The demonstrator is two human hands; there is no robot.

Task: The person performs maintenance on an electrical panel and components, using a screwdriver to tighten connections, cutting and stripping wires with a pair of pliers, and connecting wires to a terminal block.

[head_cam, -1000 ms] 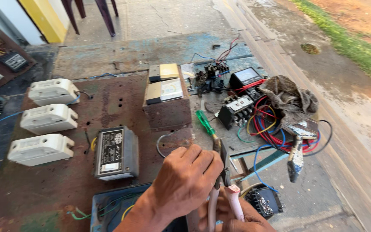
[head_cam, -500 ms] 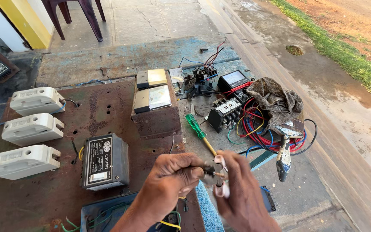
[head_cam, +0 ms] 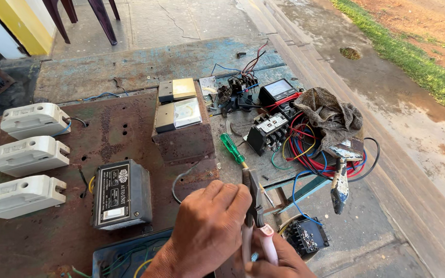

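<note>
Your left hand (head_cam: 209,226) was curled shut around the upper handles of the pliers (head_cam: 253,206), knuckles up. Your right hand (head_cam: 271,260) sat just below it, mostly out of view at the bottom edge, fingers wrapped on the pale pink handle grips. So both hands were on the one tool, touching each other.

The pliers pointed away from you, nose just above your left knuckles. Whether the nose pinched anything, I couldn't tell. A thin grey wire (head_cam: 181,177) looped just left of and beyond your left hand, over the rusty tabletop (head_cam: 119,128).

Handling, as I judged it: the pliers were stiff steel, moderately heavy and not fragile. The sleeved grips looked like the right place to hold, as the bare metal near the pivot would be slippery. The wire looked springy and light, likely to flick.

Around your hands:
- green-handled screwdriver (head_cam: 232,148) just beyond the pliers' nose
- grey metal box unit (head_cam: 121,194) to the left of your left hand
- three white housings (head_cam: 27,154) further left, well apart
- contactor (head_cam: 267,132) and coloured wire bundle (head_cam: 310,154) beyond and to the right
- small black component (head_cam: 307,236) just right of your right hand, lower down
</note>
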